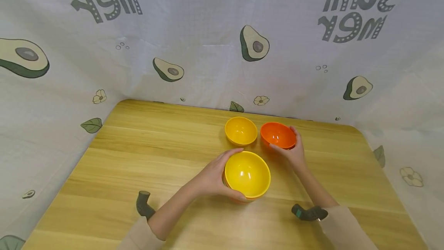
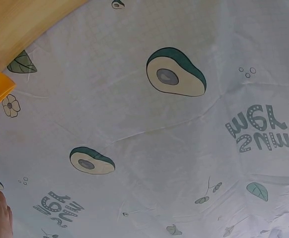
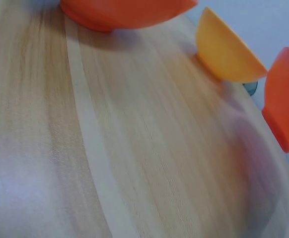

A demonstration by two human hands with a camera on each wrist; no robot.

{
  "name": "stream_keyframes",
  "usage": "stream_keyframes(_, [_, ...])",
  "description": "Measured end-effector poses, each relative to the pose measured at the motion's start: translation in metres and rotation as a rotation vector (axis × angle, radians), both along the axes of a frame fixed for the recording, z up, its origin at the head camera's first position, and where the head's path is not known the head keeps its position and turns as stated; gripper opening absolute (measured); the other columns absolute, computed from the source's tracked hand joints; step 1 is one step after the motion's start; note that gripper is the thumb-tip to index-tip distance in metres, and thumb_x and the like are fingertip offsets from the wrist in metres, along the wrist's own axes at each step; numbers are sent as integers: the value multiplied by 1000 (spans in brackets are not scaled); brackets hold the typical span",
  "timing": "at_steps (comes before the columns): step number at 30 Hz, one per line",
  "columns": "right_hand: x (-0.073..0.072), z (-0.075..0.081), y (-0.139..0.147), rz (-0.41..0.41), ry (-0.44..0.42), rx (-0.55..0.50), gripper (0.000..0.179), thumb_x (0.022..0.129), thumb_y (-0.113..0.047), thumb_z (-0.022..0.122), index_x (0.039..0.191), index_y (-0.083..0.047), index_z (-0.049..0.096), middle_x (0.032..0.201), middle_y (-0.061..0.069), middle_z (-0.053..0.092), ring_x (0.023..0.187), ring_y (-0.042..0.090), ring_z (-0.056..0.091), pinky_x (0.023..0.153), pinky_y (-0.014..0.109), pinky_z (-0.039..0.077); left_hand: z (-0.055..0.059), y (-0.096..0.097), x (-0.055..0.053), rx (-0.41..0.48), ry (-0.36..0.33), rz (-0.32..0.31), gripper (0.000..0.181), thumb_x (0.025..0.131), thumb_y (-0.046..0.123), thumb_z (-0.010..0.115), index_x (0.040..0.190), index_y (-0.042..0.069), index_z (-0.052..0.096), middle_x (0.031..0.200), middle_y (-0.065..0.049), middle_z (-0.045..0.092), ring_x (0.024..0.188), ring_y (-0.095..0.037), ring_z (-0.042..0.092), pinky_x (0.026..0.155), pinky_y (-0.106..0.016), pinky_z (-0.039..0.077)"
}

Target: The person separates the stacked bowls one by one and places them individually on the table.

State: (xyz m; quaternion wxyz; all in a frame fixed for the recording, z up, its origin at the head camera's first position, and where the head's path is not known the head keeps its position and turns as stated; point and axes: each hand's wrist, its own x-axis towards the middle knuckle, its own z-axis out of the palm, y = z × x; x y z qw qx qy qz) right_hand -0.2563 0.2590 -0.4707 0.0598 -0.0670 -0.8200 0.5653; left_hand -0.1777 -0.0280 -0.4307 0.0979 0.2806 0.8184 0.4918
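left hand: grips yellow bowl stack, in front of amber bowl
right hand: grips orange bowl, just right of amber bowl
around amber bowl: wood table beneath, printed cloth behind, blocking

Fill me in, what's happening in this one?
A person is handling bowls at a wooden table. The left hand grips a yellow bowl nested in a lower orange bowl. The right hand holds a separate orange bowl, which looks lifted off the surface. A smaller, deeper-yellow bowl stands untouched on the table, left of the separate orange one in the head view.
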Motion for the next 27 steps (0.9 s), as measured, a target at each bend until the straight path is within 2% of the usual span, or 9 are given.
stream_keyframes(12, [-11,-13,3,-3,-9,25,97,76,-22,76,147,-13,11,149,12,22,131,32,29,108,47,29,1,0,0,1,-9,-1,107,56,46,86,141,38,22,136,12,39,121,-13,42,102,-43,38])
stream_keyframes(27, [-18,-23,11,-58,-18,31,99,74,-25,78,147,-14,13,149,11,23,132,31,28,108,47,29,0,0,0,8,-24,-1,108,56,46,86,143,32,23,138,11,38,122,-14,42,102,-45,37])
